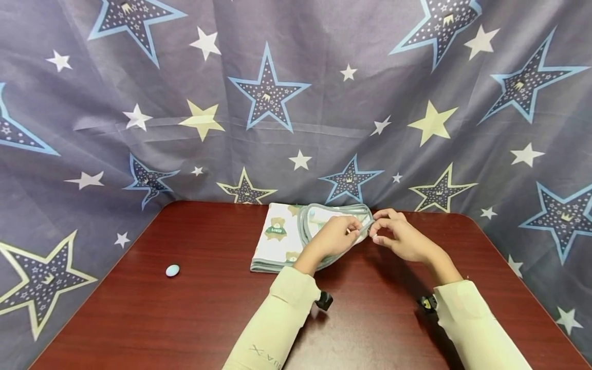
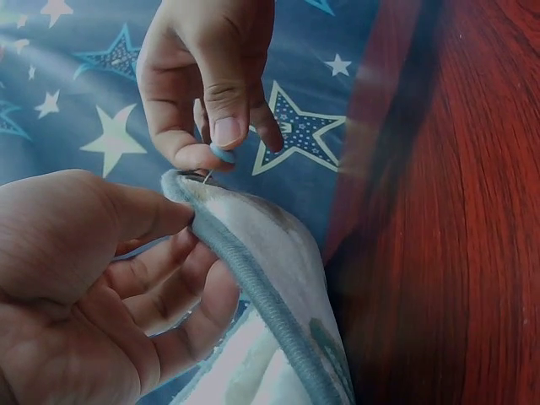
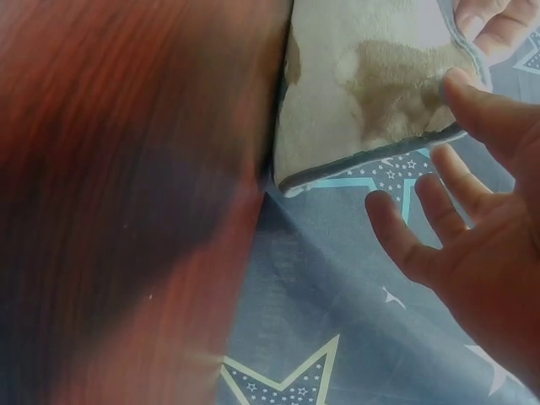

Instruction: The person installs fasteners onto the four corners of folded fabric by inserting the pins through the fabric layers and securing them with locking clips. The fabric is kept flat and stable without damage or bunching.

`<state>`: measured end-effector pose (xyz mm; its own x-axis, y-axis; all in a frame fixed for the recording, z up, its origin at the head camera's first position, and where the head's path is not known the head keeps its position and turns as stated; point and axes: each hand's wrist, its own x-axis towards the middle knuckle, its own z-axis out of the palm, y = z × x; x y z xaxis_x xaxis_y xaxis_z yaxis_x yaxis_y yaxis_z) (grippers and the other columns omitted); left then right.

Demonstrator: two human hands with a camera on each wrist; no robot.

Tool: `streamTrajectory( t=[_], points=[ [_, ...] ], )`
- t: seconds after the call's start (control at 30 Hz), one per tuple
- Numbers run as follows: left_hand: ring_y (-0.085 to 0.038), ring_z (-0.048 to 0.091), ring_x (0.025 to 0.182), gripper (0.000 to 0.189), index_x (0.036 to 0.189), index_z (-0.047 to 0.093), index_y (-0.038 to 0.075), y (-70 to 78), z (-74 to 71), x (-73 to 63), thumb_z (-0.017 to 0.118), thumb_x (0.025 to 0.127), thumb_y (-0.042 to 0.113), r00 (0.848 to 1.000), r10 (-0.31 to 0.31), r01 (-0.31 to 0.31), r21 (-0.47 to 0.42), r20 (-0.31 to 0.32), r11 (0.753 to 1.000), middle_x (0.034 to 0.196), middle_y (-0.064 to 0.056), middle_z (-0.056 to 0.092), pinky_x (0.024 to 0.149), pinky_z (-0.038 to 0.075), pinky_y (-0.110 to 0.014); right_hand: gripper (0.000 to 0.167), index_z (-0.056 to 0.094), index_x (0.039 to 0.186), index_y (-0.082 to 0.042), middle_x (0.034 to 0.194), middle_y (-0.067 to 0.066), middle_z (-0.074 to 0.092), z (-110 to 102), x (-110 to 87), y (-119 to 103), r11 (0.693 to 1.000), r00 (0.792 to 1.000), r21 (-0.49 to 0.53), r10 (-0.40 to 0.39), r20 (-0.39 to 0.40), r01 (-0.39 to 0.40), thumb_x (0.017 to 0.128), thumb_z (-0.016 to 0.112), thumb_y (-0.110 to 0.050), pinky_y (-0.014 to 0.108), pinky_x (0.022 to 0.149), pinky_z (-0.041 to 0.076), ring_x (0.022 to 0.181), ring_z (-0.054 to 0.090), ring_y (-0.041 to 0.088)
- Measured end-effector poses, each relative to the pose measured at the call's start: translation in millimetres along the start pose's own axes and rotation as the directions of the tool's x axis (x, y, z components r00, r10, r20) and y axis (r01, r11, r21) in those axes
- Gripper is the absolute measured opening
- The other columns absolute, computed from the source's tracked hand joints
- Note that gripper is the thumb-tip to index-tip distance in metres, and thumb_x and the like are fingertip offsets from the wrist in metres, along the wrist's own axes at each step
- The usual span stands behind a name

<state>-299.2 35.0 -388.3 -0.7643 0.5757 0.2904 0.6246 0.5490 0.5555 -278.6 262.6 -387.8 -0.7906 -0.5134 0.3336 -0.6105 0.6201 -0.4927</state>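
A folded white blanket [image 1: 263, 249] with bear prints and a grey-green binding lies at the table's back. My left hand [image 1: 334, 236] pinches its bound edge near a raised corner, thumb against fingers in the left wrist view. Beyond that corner, my right hand [image 1: 404, 237] pinches the small blue head of a pin [image 2: 223, 155] between thumb and forefinger. The pin's thin shaft meets the blanket's corner; whether it pierces the cloth I cannot tell. In the right wrist view, the blanket's underside [image 3: 337, 93] faces the camera and the right hand's other fingers are spread.
A small pale-blue oval piece [image 1: 172, 270] lies on the left part of the red-brown wooden table [image 1: 139, 318]. A grey star-patterned curtain [image 1: 296, 144] hangs behind the table and along its sides.
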Motion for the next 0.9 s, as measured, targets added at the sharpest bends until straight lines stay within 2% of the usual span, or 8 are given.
streamTrajectory(
  t=[0.27,0.43,0.5,0.67,0.77,0.9],
  points=[
    [-0.015,0.068,0.098,0.015,0.109,0.072,0.007,-1.2,2.9,0.3,0.062,0.097,0.006,1.000,0.009,-0.009,-0.010,-0.006,1.000,0.101,-0.005,0.075,0.087,0.051,-0.025,0.017,0.068,0.093,-0.018,0.132,0.016,0.056,3.7,4.3,-2.1,0.998,0.998,0.030,-0.048,-0.044,0.049,0.090,0.075,-0.003,0.051,0.104,0.031,0.125,0.044,0.037],
    [-0.014,0.068,0.099,0.014,0.109,0.072,0.008,-0.6,0.9,-0.2,0.063,0.097,0.006,1.000,0.009,-0.009,0.002,-0.015,1.000,0.102,-0.004,0.075,0.087,0.051,-0.023,0.020,0.068,0.094,-0.020,0.131,0.012,0.062,8.2,6.6,-0.2,0.997,0.994,0.045,-0.065,-0.093,0.070,0.090,0.076,-0.002,0.041,0.098,0.037,0.119,0.050,0.030],
    [-0.014,0.068,0.099,0.014,0.109,0.072,0.008,-0.2,-0.3,-0.1,0.063,0.098,0.006,1.000,0.010,-0.010,0.003,-0.020,1.000,0.103,-0.005,0.075,0.088,0.051,-0.024,0.020,0.068,0.095,-0.019,0.125,0.009,0.066,9.9,7.1,1.6,0.995,0.992,0.065,-0.068,-0.110,0.075,0.090,0.075,-0.001,0.034,0.093,0.040,0.114,0.053,0.027],
    [-0.013,0.068,0.097,0.013,0.106,0.072,0.008,0.5,-2.4,0.0,0.063,0.097,0.006,0.999,0.023,-0.023,0.006,-0.028,1.000,0.101,-0.004,0.075,0.086,0.051,-0.023,0.020,0.070,0.097,-0.014,0.104,0.003,0.071,13.0,7.8,4.4,0.987,0.987,0.135,-0.069,-0.147,0.089,0.089,0.075,0.004,0.028,0.080,0.051,0.095,0.063,0.020],
    [-0.013,0.068,0.096,0.012,0.106,0.071,0.007,0.5,-2.6,-0.4,0.063,0.096,0.006,0.999,0.031,-0.031,0.006,-0.030,1.000,0.100,-0.004,0.075,0.085,0.051,-0.023,0.018,0.072,0.097,-0.012,0.098,0.001,0.072,14.2,7.5,4.4,0.985,0.983,0.145,-0.063,-0.171,0.089,0.088,0.076,0.004,0.028,0.073,0.051,0.085,0.063,0.015],
    [-0.014,0.068,0.095,0.012,0.106,0.072,0.007,-0.1,-1.9,-1.3,0.063,0.097,0.006,0.999,0.030,-0.029,0.006,-0.034,1.000,0.099,-0.005,0.075,0.085,0.051,-0.024,0.015,0.072,0.097,-0.010,0.093,0.000,0.071,15.5,8.1,3.5,0.987,0.979,0.134,-0.057,-0.197,0.084,0.088,0.077,0.001,0.027,0.069,0.050,0.079,0.062,0.014]
  ],
)
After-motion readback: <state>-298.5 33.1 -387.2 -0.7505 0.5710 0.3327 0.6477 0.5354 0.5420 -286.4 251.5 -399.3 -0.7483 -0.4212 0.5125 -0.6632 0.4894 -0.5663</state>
